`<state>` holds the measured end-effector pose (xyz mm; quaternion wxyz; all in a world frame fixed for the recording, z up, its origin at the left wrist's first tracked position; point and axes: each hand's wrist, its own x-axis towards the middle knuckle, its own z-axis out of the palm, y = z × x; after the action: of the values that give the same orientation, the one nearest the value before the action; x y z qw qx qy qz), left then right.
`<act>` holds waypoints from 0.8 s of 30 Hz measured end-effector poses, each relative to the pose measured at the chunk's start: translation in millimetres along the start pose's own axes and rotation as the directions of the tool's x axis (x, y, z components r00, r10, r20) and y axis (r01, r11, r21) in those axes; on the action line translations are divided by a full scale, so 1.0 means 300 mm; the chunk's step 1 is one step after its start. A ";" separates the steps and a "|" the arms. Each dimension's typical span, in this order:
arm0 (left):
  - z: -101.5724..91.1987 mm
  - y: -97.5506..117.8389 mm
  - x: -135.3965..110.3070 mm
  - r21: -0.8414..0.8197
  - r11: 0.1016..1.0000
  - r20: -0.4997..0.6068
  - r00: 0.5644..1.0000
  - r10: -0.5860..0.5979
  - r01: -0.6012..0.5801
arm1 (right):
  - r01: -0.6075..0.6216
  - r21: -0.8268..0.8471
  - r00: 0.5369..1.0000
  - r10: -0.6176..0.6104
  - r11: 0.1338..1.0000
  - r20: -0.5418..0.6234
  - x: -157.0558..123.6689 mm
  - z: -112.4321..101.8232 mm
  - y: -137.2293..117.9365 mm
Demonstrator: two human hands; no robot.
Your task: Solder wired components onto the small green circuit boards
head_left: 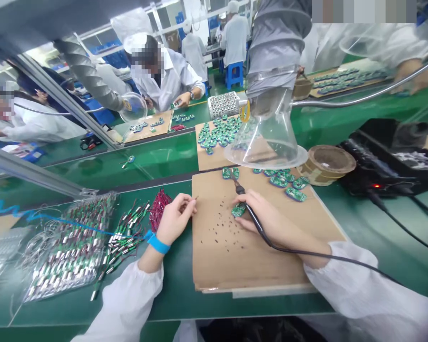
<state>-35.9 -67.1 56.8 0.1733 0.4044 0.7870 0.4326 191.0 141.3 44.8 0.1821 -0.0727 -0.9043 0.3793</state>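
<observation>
My right hand (271, 221) is shut on a black soldering iron (255, 221), and its tip rests on a small green circuit board (238, 209). That board lies on a brown cardboard sheet (228, 256) dotted with dark solder specks. Several similar boards (283, 183) lie along the sheet's far edge. My left hand (176, 219), with a blue wristband (158, 243), pinches a thin wire end (195, 197) above the sheet's left edge. Beside it lies a bundle of red wires (160, 209).
A transparent bag of green-and-silver wired parts (71, 247) lies to the left. Ahead hangs a transparent fume hood (267, 137) on a grey duct. A round brown holder (326, 164) and a black soldering station (378, 161) stand right. Co-workers in white coats work nearby.
</observation>
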 end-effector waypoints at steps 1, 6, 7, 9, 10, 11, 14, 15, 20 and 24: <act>-0.033 -0.016 -0.008 0.064 0.998 -0.096 0.995 0.005 0.001 | -0.010 -0.007 1.000 0.010 1.000 0.006 -0.001 -0.001 0.002; -0.193 -0.144 -0.018 0.552 0.825 -0.389 0.912 0.128 0.120 | -0.026 -0.026 0.999 0.027 0.999 0.027 -0.012 -0.001 -0.004; -0.210 -0.165 -0.014 0.604 0.786 -0.376 0.916 0.139 0.129 | -0.022 -0.019 0.999 0.023 1.000 0.041 -0.016 -0.001 -0.006; -0.224 -0.185 -0.003 0.639 0.757 -0.365 0.920 0.144 0.135 | -0.005 -0.005 0.998 0.005 1.000 0.070 -0.025 -0.004 -0.006; -0.221 -0.181 0.001 0.634 0.761 -0.374 0.916 0.146 0.137 | 0.006 -0.002 0.996 -0.006 1.000 0.087 -0.029 -0.005 -0.003; -0.212 -0.169 0.004 0.622 0.771 -0.393 0.907 0.152 0.140 | 0.014 -0.002 0.995 -0.013 1.000 0.100 -0.032 -0.005 -0.001; -0.144 -0.093 0.003 0.527 0.843 -0.422 0.894 0.152 0.106 | -0.021 -0.018 0.995 0.022 1.000 0.098 -0.030 0.006 0.003; -0.109 -0.062 0.000 0.467 0.882 -0.381 0.916 0.128 0.071 | -0.047 -0.027 0.995 0.049 0.999 0.085 -0.026 0.014 0.001; 0.091 0.063 0.005 0.166 0.984 0.185 0.982 0.027 -0.059 | -0.080 -0.063 0.997 0.082 0.995 0.016 -0.005 0.056 -0.013; 0.169 0.109 0.053 0.089 0.990 0.366 0.928 0.066 -0.105 | -0.060 -0.003 0.998 0.060 0.998 -0.028 -0.005 0.054 -0.010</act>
<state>1.8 -17.4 56.3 0.2743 0.5198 0.7451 0.3152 186.2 128.0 36.1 0.1830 -0.1053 -0.8998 0.3818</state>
